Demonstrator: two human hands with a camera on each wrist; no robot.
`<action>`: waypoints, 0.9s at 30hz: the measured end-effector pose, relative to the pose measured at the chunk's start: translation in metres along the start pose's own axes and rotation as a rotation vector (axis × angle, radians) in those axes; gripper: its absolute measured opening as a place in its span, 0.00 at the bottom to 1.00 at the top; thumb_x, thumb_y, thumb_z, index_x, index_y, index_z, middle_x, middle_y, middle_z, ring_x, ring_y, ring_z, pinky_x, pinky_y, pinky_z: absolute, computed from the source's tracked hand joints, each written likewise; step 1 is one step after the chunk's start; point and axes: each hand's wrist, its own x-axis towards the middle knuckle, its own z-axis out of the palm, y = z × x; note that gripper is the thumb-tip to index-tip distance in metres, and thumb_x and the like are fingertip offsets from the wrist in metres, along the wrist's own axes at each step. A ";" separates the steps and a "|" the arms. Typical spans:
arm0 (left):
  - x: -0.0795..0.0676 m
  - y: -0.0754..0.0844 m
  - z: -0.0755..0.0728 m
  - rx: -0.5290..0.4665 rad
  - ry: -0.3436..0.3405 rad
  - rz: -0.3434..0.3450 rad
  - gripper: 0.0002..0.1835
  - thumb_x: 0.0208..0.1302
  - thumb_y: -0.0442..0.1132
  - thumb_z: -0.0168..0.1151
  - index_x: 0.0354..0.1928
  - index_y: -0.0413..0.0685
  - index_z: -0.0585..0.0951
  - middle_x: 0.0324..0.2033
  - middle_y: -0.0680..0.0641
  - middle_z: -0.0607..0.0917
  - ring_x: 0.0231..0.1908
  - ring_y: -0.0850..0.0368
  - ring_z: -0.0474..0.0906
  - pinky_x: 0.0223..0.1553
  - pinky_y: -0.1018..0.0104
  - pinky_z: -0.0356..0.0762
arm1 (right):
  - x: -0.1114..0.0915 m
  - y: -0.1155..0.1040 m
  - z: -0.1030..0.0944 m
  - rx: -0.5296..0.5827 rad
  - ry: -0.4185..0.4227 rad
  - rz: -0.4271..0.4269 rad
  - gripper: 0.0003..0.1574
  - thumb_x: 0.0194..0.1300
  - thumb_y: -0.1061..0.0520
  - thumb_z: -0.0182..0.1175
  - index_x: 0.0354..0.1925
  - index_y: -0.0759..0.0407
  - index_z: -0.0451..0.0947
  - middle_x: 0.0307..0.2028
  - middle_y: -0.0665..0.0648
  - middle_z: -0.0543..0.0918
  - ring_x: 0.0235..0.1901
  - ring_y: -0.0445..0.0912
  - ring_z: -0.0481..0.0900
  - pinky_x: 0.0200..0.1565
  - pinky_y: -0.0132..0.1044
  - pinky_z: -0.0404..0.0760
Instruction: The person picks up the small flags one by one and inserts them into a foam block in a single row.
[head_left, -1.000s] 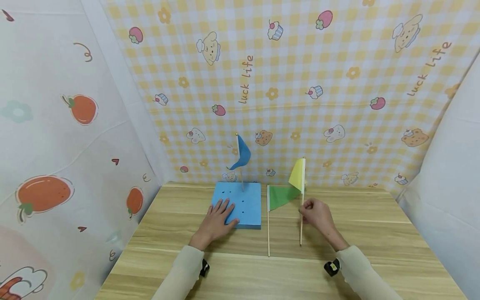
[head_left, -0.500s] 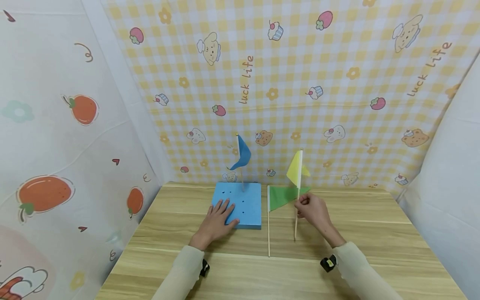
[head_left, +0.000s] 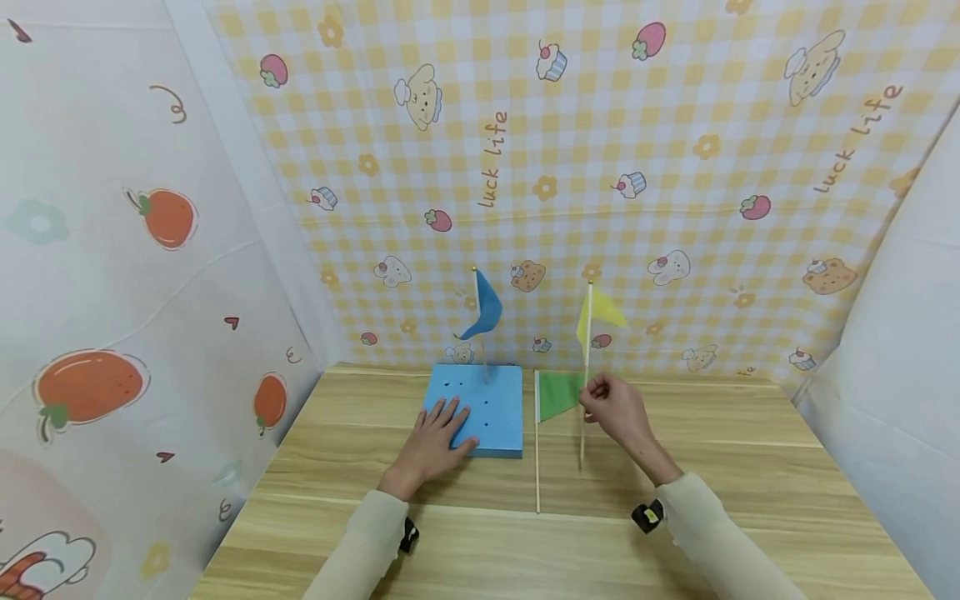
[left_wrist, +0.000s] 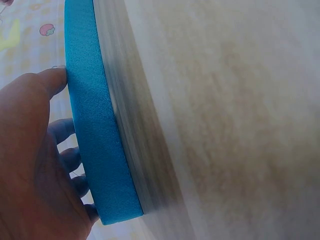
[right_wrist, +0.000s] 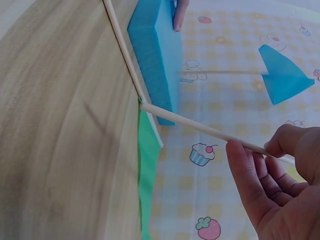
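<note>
A blue foam block with several small holes lies on the table, and a blue flag stands upright in a hole near its back edge. My left hand rests on the block's front left part, fingers spread over its top. To the right, my right hand pinches the stick of a yellow flag between thumb and fingers, holding it nearly upright; in the right wrist view the stick's lower end points out over the table. A green flag lies flat between block and right hand, its tip hidden behind that hand.
The wood-grain table meets a yellow checked cloth just behind the block. White cloth walls close in the sides. A small black device sits at the right wrist.
My right hand has moved left and slightly away from me with the yellow flag, which has risen and turned so its cloth now flies mostly right. The left hand stays put.
</note>
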 end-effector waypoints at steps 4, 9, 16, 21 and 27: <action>0.000 0.000 0.000 0.002 -0.005 -0.002 0.37 0.80 0.61 0.54 0.82 0.49 0.67 0.83 0.40 0.60 0.84 0.34 0.51 0.81 0.30 0.48 | 0.002 -0.004 0.001 -0.002 0.010 -0.029 0.05 0.74 0.62 0.63 0.41 0.65 0.79 0.33 0.61 0.85 0.26 0.48 0.89 0.29 0.31 0.89; -0.001 0.000 0.000 0.001 -0.010 -0.002 0.37 0.80 0.61 0.54 0.82 0.49 0.67 0.83 0.40 0.60 0.84 0.34 0.51 0.81 0.30 0.48 | 0.006 -0.008 0.002 -0.003 0.025 -0.066 0.05 0.72 0.62 0.63 0.41 0.65 0.79 0.33 0.62 0.85 0.26 0.47 0.89 0.30 0.34 0.90; -0.001 0.000 -0.001 0.001 -0.015 -0.003 0.37 0.81 0.61 0.54 0.82 0.49 0.67 0.83 0.40 0.60 0.84 0.34 0.51 0.81 0.30 0.47 | 0.011 -0.014 0.002 -0.035 0.024 -0.088 0.05 0.72 0.61 0.63 0.40 0.63 0.79 0.33 0.61 0.85 0.26 0.45 0.87 0.31 0.38 0.90; -0.001 0.000 -0.001 0.000 -0.013 -0.002 0.37 0.81 0.61 0.54 0.82 0.49 0.67 0.83 0.40 0.60 0.84 0.34 0.51 0.81 0.30 0.48 | 0.015 -0.018 0.002 -0.074 0.045 -0.140 0.04 0.71 0.61 0.64 0.39 0.62 0.80 0.32 0.60 0.86 0.25 0.44 0.86 0.26 0.31 0.86; 0.000 0.000 0.000 -0.002 -0.014 -0.001 0.37 0.81 0.61 0.55 0.82 0.49 0.67 0.83 0.40 0.60 0.84 0.34 0.51 0.81 0.30 0.48 | 0.022 -0.023 0.005 -0.109 0.081 -0.207 0.05 0.69 0.61 0.66 0.35 0.60 0.80 0.28 0.58 0.86 0.21 0.40 0.83 0.25 0.29 0.81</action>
